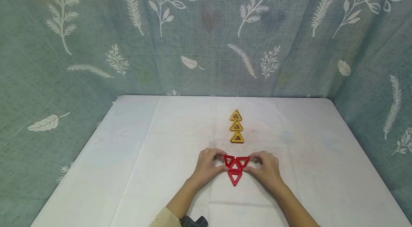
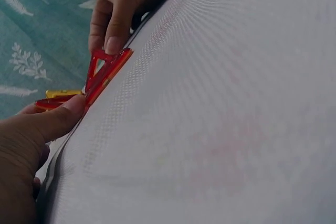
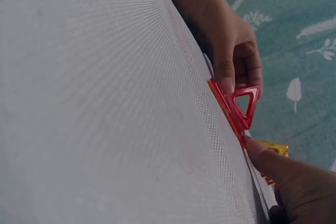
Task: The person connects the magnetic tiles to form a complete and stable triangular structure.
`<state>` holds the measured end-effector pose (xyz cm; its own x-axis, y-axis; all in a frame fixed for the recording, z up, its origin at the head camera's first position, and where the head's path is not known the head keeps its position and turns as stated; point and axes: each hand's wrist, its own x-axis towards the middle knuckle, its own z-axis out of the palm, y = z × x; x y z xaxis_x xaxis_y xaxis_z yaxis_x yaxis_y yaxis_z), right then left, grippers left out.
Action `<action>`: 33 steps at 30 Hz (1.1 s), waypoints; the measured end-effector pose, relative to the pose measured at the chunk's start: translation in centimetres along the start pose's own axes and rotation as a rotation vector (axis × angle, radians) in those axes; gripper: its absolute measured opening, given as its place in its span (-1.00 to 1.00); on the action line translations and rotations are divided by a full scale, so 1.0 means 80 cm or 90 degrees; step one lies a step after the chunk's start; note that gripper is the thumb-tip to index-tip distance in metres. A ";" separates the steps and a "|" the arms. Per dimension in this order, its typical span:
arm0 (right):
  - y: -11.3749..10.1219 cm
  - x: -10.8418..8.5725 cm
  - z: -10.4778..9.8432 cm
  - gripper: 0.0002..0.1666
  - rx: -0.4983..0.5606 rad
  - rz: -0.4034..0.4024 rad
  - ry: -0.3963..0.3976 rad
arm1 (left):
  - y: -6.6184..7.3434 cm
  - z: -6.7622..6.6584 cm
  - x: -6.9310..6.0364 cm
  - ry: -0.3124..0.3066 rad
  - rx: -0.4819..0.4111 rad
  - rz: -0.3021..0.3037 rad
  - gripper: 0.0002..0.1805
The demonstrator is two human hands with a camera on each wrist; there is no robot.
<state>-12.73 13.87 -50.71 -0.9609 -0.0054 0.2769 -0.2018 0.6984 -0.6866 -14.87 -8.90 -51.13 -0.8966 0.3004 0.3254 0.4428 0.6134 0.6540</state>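
Several red triangular building tiles with hollow centres lie joined edge to edge: a middle tile [image 1: 235, 170], one pointing toward the person [image 1: 235, 183], and one on each upper side. My left hand [image 1: 207, 165] pinches the left tile [image 1: 225, 160] between thumb and fingers. On the other side, my right hand [image 1: 268, 170] pinches the right tile [image 1: 243, 158]. Both wrist views show side tiles tilted up from the tabletop; in the right wrist view the raised tile [image 3: 253, 109] stands under the left hand's fingers. The fingertips partly hide the tiles' outer edges.
Three yellow triangular tiles [image 1: 237, 141] lie in a line beyond the red ones, tips pointing away. A white cloth [image 1: 173, 169] covers the table. Green leaf-patterned curtains [image 1: 212, 40] hang behind and at both sides. A dark device [image 1: 194, 222] is near the left forearm.
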 end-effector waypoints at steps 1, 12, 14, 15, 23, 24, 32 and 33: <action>0.001 0.000 0.000 -0.53 0.008 -0.004 -0.002 | -0.001 0.000 0.000 0.001 -0.001 0.012 -0.52; 0.006 0.002 0.001 -0.58 0.126 -0.111 -0.027 | -0.004 -0.001 0.000 0.009 -0.027 0.070 -0.70; 0.007 0.001 0.003 -0.59 0.141 -0.130 -0.031 | -0.004 -0.001 -0.001 0.011 -0.021 0.084 -0.72; 0.008 0.001 0.004 -0.60 0.147 -0.139 -0.033 | -0.005 -0.001 -0.001 0.012 -0.015 0.092 -0.73; 0.006 -0.005 0.011 -0.60 0.152 -0.219 -0.026 | -0.004 -0.002 -0.002 0.004 0.006 0.122 -0.81; 0.005 -0.005 0.012 -0.59 0.148 -0.223 -0.025 | -0.004 -0.001 -0.002 0.003 0.006 0.124 -0.82; 0.004 -0.006 0.012 -0.56 0.146 -0.253 -0.018 | 0.000 -0.002 -0.002 -0.010 0.002 0.110 -0.85; 0.004 -0.005 0.012 -0.57 0.147 -0.260 -0.019 | 0.001 -0.002 -0.002 -0.012 0.001 0.108 -0.86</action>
<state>-12.58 13.41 -51.72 -0.7983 -0.2693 0.5388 -0.5983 0.4573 -0.6579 -14.68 -9.01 -51.04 -0.8085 0.4135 0.4188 0.5884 0.5538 0.5892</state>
